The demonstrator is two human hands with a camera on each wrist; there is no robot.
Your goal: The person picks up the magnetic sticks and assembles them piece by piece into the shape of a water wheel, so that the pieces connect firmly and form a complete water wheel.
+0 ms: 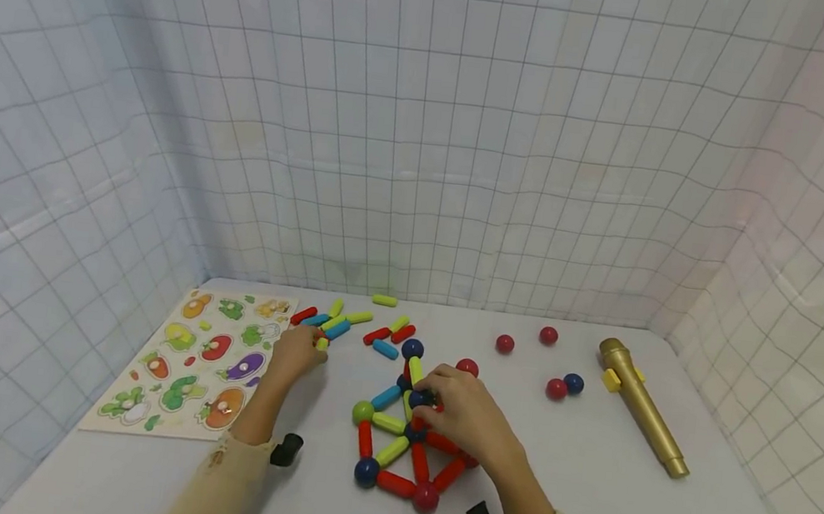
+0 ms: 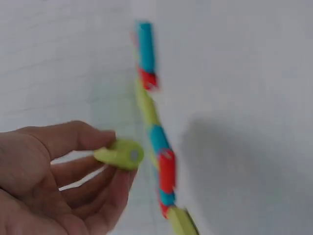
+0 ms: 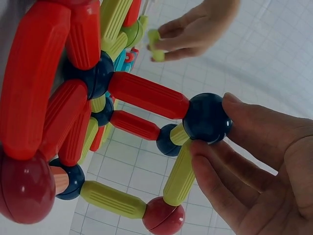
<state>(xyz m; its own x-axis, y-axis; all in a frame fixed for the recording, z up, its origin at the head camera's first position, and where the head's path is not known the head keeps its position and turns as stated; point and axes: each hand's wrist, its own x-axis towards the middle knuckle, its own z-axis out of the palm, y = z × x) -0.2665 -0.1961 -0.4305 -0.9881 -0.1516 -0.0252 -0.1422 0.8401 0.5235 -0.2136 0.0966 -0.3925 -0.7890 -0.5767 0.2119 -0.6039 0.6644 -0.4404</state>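
Note:
My left hand (image 1: 298, 356) pinches a yellow-green magnetic rod (image 2: 126, 154) between thumb and fingers, lifted just above loose rods on the table. With thumb and fingertips my right hand (image 1: 469, 414) holds a dark blue ball (image 3: 207, 117) at the top of a magnetic ball-and-rod structure. From that ball run a red rod (image 3: 149, 95) and a yellow-green rod (image 3: 179, 174), the latter ending at a red ball (image 3: 164, 215). The structure's base shows a green ball (image 1: 363, 412), a blue ball (image 1: 367, 472) and a red ball (image 1: 426, 497) in the head view; my right hand hides part of it.
Several loose rods (image 1: 359, 317) in red, blue and yellow-green lie at the back. A vegetable-picture board (image 1: 198, 385) lies at the left. Loose red balls (image 1: 504, 344) and a blue ball (image 1: 574, 384) sit to the right, near a gold toy microphone (image 1: 641, 407). Gridded cloth walls surround the table.

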